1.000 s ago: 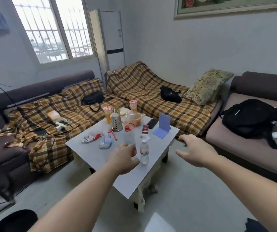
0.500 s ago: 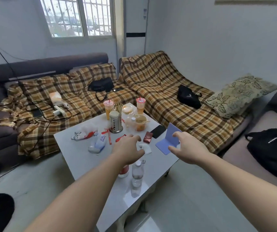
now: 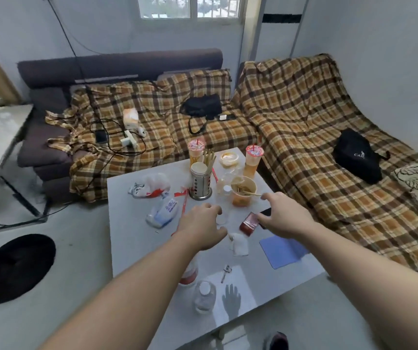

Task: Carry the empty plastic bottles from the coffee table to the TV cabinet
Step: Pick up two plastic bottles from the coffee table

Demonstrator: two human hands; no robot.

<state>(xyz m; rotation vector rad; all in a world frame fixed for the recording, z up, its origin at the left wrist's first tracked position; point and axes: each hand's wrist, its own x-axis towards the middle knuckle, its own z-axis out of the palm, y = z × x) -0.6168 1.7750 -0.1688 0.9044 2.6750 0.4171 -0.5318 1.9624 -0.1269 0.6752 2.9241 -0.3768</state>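
Note:
On the white coffee table (image 3: 132, 238) a clear plastic bottle with a white cap (image 3: 204, 296) stands near the front edge. Beside it a bottle with a red label (image 3: 189, 274) is partly hidden under my left forearm. A third clear bottle (image 3: 224, 195) stands mid-table, next to the orange bowl. My left hand (image 3: 202, 227) hovers over the table's middle, fingers apart, holding nothing. My right hand (image 3: 282, 215) is spread above a red box and a black phone, also empty.
The table also carries two drink cups (image 3: 253, 157), an orange noodle bowl (image 3: 243, 192), a metal chopstick holder (image 3: 200, 181), tissue packs (image 3: 162, 212), a blue card (image 3: 282, 251) and a key (image 3: 226, 271). Plaid-covered sofas (image 3: 303, 137) wrap around it. A black stool (image 3: 13, 266) stands on the left.
The view has come closer and tilted down over the table. Both hands have moved forward past the two front bottles, toward the table's middle.

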